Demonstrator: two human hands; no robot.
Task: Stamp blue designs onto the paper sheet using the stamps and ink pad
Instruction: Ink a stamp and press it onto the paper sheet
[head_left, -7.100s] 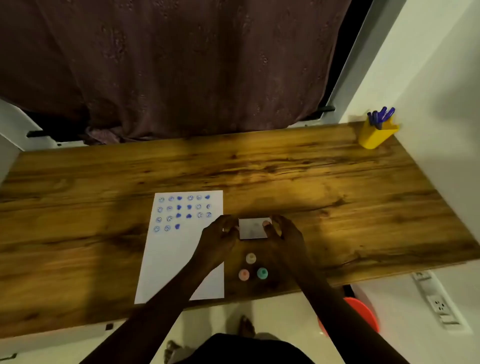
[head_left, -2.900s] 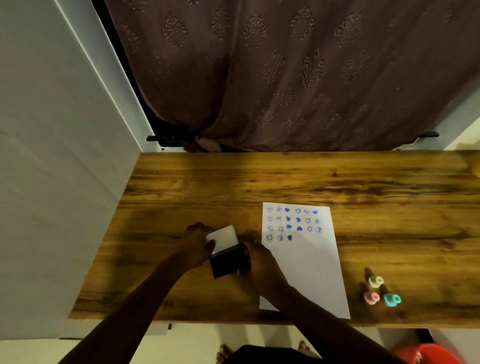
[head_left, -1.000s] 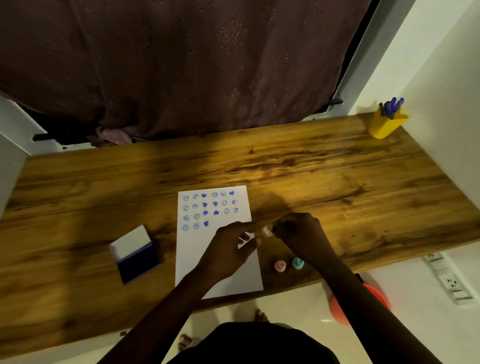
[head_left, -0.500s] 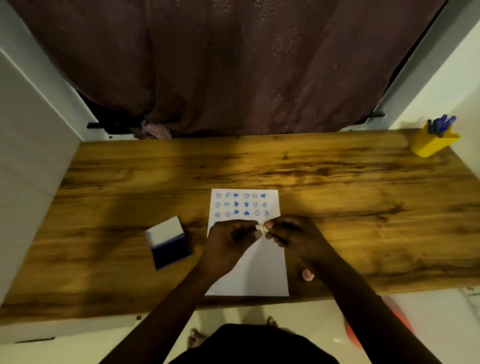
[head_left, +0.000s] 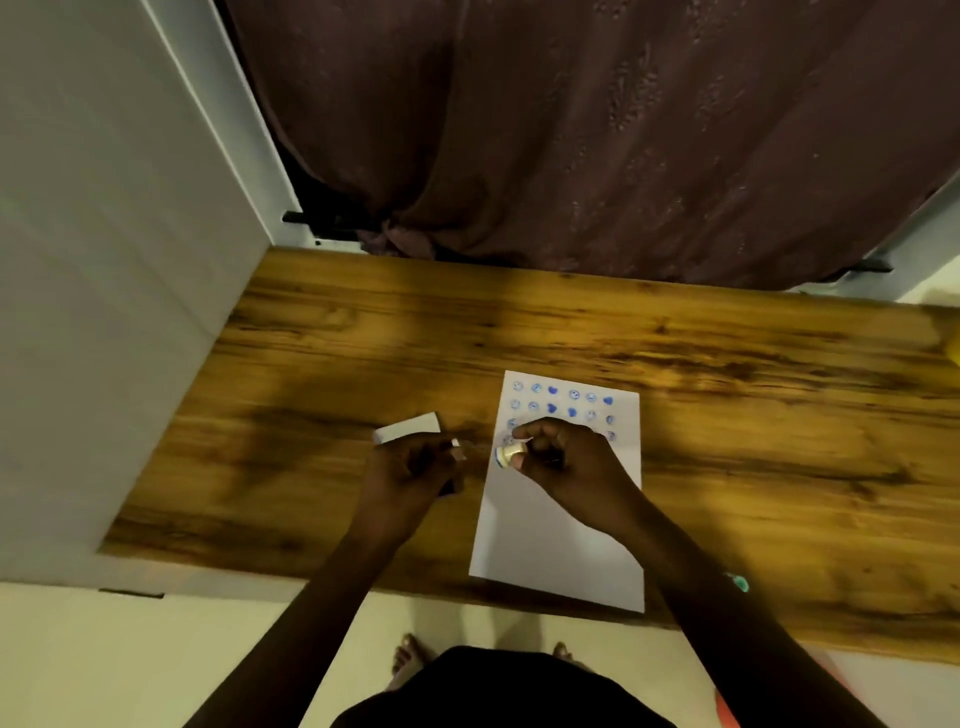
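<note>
Your right hand (head_left: 561, 460) has its fingers clamped on a small stamp (head_left: 508, 453), its blue face pointing left, over the left edge of the paper (head_left: 561, 530). Your left hand (head_left: 410, 470) pinches a small white cap (head_left: 457, 451), just in front of the ink pad's white lid (head_left: 406, 429). Blue prints fill the paper's far end on the wooden desk (head_left: 753, 467).

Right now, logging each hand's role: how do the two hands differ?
The right hand pinches a cream stamp over the paper sheet; the left hand holds a small white piece, likely its cap, over bare table by the ink pad. Both are closed in fingertip grips.
</note>
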